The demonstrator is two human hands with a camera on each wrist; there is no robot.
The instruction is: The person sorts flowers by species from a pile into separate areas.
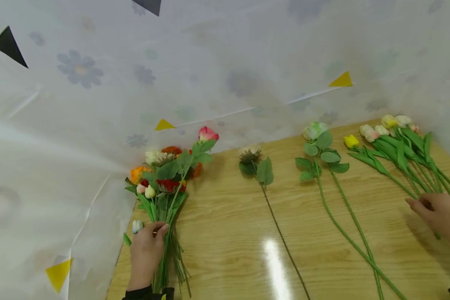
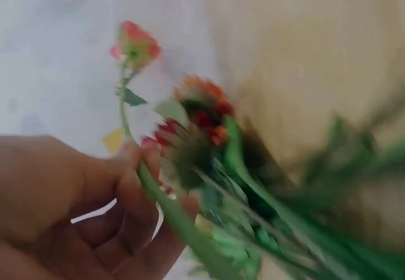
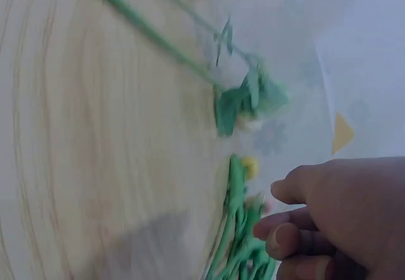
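Two hands work over a wooden counter hung round with a white flowered sheet. The left hand has its grip clamped on the stems of a mixed bunch of flowers: fingers and thumb curl round the green stalks, and the red, orange, cream and pink heads fan out beyond the fingertips, toward the sheet. A small white bud lies just beside that grip, on its outer side. The left wrist view, blurred, shows the same fingers wrapped on a stem.

The right hand lies with its fingers extended on the stems of a pile of tulips, whose yellow, cream and pink heads point away from the grip; its grip is apart, nothing clasped. Between the two hands lie a dark-headed single stem and two long green-leaved roses, apart from either grip.
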